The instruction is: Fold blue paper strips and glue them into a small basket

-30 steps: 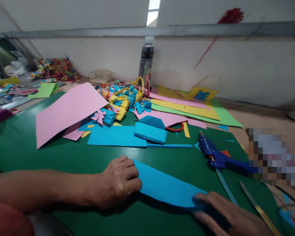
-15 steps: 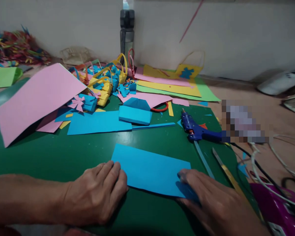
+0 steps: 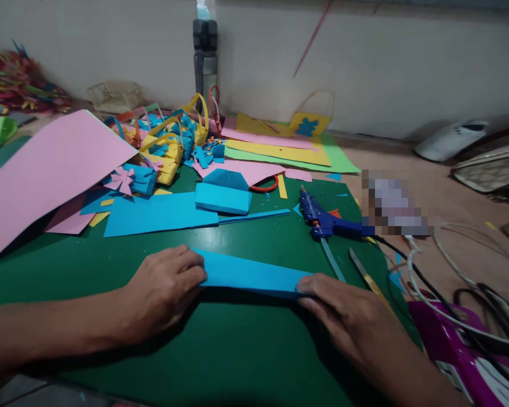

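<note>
A sheet of blue paper [image 3: 250,274] stretches between my two hands above the green table, its near edge bent over. My left hand [image 3: 165,285] grips its left end, fingers curled. At the right end, my right hand [image 3: 339,311] pinches the paper between thumb and fingers. Beyond it lie a long blue paper piece [image 3: 161,213] and a folded blue paper pocket [image 3: 224,198]. A blue glue gun [image 3: 316,217] with a glue stick rests to the right, and a cutter knife [image 3: 367,277] is close past my right hand.
Pink paper [image 3: 59,158] covers the table's left side. Small paper baskets [image 3: 165,150] crowd the back, beside stacked coloured sheets [image 3: 280,150]. Cables [image 3: 441,305] and a magenta object [image 3: 441,333] lie at the right, and a bottle [image 3: 206,62] stands by the wall.
Both hands have moved farther away from me with the blue paper, and its near edge is now bent over, so it looks narrower. The view has shifted a little to the right.
</note>
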### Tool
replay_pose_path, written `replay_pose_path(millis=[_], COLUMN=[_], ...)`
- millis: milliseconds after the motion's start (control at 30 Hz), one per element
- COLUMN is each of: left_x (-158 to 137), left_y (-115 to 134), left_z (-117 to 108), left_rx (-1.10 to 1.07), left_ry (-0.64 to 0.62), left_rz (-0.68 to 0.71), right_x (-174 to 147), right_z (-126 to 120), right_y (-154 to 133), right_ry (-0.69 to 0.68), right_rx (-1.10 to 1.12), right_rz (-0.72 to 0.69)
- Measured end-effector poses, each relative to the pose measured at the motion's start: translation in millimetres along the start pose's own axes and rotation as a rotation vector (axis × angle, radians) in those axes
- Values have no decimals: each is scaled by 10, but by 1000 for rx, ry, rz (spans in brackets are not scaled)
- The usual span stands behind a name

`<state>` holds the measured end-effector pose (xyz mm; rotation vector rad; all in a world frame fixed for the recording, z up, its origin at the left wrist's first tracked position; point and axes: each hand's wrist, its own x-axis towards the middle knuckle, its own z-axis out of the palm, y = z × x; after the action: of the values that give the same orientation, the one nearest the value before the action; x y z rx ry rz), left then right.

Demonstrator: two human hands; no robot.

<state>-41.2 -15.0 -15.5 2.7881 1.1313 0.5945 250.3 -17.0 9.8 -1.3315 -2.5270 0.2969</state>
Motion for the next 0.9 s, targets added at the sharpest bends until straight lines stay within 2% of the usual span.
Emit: replay_pose_path(millis=[133, 233, 333, 433, 533, 633, 767, 900], left_x=[73, 91, 91, 86, 87, 122, 230, 305], left_y=[-69, -79, -75, -23, 133, 350, 517, 480], left_z=[11, 44, 75, 52, -28, -63, 66, 206], left_rx=[-220, -219, -130, 89, 306, 291, 214, 68], left_ry=[-28, 1, 20, 36, 79, 31, -130, -281], left_rz=[-203, -320, -356, -240, -12, 209, 245, 186], right_x=[75, 108, 109, 100, 94, 94, 101, 121], right_z=[-39, -26, 30, 102, 155, 180, 178, 165], right_y=[-20, -32, -17, 15, 43, 56, 60, 78], right_ry=[11, 46, 65, 80, 106, 140, 137, 166], right_rx=[86, 105, 59, -13, -62, -83, -82, -90], right_rz=[98, 167, 165, 98, 30, -25, -56, -79])
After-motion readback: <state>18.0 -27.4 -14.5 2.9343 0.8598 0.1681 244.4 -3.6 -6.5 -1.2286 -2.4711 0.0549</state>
